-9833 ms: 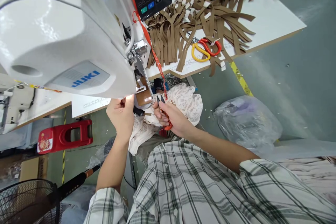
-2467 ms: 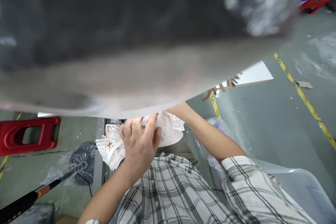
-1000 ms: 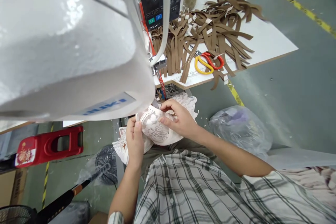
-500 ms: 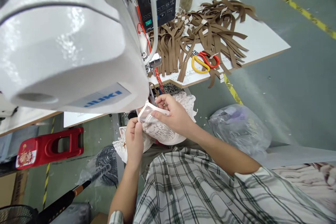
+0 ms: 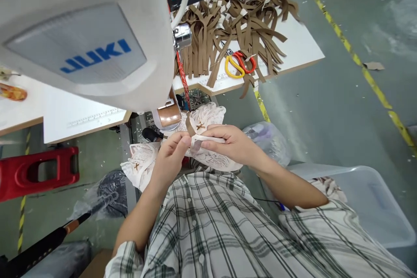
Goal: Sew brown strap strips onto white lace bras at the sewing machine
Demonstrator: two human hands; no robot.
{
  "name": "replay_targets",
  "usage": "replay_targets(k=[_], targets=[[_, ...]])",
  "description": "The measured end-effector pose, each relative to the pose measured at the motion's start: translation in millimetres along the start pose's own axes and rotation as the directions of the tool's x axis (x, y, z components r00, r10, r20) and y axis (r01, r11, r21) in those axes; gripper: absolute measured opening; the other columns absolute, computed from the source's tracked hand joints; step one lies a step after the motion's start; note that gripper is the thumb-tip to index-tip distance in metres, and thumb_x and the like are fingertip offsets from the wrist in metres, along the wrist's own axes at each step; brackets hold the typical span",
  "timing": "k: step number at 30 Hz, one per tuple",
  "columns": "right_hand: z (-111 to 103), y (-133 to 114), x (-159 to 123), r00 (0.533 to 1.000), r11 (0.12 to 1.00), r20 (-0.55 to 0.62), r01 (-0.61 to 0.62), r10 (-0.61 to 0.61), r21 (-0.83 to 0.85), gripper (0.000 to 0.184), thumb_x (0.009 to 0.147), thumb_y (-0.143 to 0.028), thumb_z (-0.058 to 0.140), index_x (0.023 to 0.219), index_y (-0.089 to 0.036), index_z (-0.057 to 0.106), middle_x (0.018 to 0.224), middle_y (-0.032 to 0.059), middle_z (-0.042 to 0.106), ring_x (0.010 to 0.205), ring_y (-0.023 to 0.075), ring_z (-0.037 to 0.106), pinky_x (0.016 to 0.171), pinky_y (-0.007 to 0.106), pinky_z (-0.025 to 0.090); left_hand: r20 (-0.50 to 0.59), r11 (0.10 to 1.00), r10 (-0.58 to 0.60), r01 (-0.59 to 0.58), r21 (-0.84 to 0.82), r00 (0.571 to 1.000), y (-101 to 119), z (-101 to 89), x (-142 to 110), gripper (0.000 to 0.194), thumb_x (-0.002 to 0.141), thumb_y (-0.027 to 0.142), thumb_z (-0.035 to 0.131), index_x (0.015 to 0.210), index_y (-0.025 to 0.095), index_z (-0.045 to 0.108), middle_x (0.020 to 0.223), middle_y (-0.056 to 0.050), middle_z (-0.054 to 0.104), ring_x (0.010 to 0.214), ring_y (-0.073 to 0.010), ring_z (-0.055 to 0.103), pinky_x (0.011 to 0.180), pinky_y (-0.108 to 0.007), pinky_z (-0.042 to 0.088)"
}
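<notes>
A white lace bra with small brown bows lies across my lap, below the head of the white sewing machine. My left hand is closed, thumb and fingers pinching the bra's edge at the tip of a cup. From that spot a short brown strap stands up. My right hand pinches the white edging of the same cup just to the right. The fingertips of both hands nearly meet. The machine's copper-coloured bed end is just beyond my left hand, apart from the held edge.
Many brown straps with white tags lie on the white table, with red-and-yellow scissors on top. A red stool stands at left. A plastic bag and a clear bin are on the right.
The orange-handled snips seen in my right hand earliest are no longer there. Both hands now hold the bra, lower and away from the machine, and a brown strap shows at the held edge.
</notes>
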State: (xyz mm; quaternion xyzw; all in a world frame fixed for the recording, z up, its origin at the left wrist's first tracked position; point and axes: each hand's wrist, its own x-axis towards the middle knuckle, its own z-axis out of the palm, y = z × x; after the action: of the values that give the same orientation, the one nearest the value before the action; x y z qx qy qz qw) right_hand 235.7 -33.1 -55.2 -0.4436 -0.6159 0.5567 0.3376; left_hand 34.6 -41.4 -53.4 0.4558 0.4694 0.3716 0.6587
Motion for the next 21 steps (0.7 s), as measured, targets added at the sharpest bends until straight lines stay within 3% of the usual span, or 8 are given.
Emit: replay_targets(k=[3, 6, 11, 15, 19, 21], targets=[[3, 2, -3, 0.999, 0.997, 0.002, -0.053, 0.053, 0.048, 0.024, 0.085, -0.042, 0.069, 0.087, -0.018, 0.072, 0.082, 0.0014, 0.068, 0.076, 0.0138, 0.061, 0.07, 0.025, 0.046, -0.03, 1.0, 0.009, -0.008, 0.026, 1.0, 8, 8.2, -2, 0.029, 0.094, 0.041, 0.061, 0.077, 0.019, 0.058, 0.064, 0.003, 0.056, 0.059, -0.01, 0.05, 0.058, -0.022, 0.042], [7, 6, -3, 0.992, 0.978, 0.024, -0.127, 0.125, 0.165, 0.026, 0.082, -0.043, 0.072, 0.09, -0.018, 0.069, 0.077, -0.0011, 0.064, 0.068, 0.0113, 0.055, 0.064, 0.024, 0.043, -0.06, 0.989, 0.056, -0.047, 0.138, 0.997, 10, 10.4, -7, 0.03, 0.097, 0.041, 0.056, 0.076, 0.019, 0.055, 0.06, 0.004, 0.054, 0.055, -0.0099, 0.047, 0.055, -0.023, 0.039], [18, 14, 1, 0.979, 0.89, 0.083, -0.204, 0.186, 0.408, 0.024, 0.08, -0.041, 0.075, 0.09, -0.019, 0.071, 0.088, 0.0011, 0.068, 0.079, 0.013, 0.06, 0.074, 0.025, 0.046, -0.113, 0.937, 0.191, -0.147, 0.316, 0.975, 3, 10.5, -12, 0.036, 0.101, 0.043, 0.048, 0.073, 0.02, 0.049, 0.059, 0.005, 0.047, 0.054, -0.0094, 0.041, 0.054, -0.023, 0.035], [26, 18, 2, 0.962, 0.797, 0.098, -0.266, 0.254, 0.542, 0.025, 0.077, -0.042, 0.078, 0.085, -0.02, 0.071, 0.082, -0.0007, 0.066, 0.075, 0.0116, 0.058, 0.072, 0.025, 0.044, -0.149, 0.968, 0.136, -0.1, 0.231, 0.979, -1, 9.3, -9, 0.044, 0.101, 0.047, 0.046, 0.067, 0.02, 0.046, 0.057, 0.004, 0.045, 0.053, -0.0098, 0.041, 0.052, -0.024, 0.034], [29, 20, 0, 0.962, 0.808, 0.076, -0.263, 0.263, 0.527, 0.025, 0.078, -0.043, 0.079, 0.083, -0.02, 0.068, 0.079, -0.0022, 0.062, 0.071, 0.0101, 0.053, 0.068, 0.024, 0.041, -0.101, 1.0, -0.016, 0.017, 0.014, 0.995, -3, 4.2, -6, 0.054, 0.101, 0.058, 0.033, 0.07, 0.019, 0.053, 0.057, 0.001, 0.049, 0.051, -0.0114, 0.043, 0.05, -0.026, 0.035], [31, 21, 0, 0.963, 0.821, 0.076, -0.26, 0.257, 0.509, 0.026, 0.078, -0.043, 0.079, 0.082, -0.02, 0.067, 0.078, -0.0025, 0.06, 0.069, 0.0098, 0.05, 0.066, 0.024, 0.039, -0.089, 0.999, -0.025, 0.027, 0.027, 0.996, -4, 2.8, -6, 0.051, 0.099, 0.058, 0.042, 0.066, 0.02, 0.05, 0.055, 0.002, 0.046, 0.049, -0.0104, 0.04, 0.048, -0.025, 0.032]])
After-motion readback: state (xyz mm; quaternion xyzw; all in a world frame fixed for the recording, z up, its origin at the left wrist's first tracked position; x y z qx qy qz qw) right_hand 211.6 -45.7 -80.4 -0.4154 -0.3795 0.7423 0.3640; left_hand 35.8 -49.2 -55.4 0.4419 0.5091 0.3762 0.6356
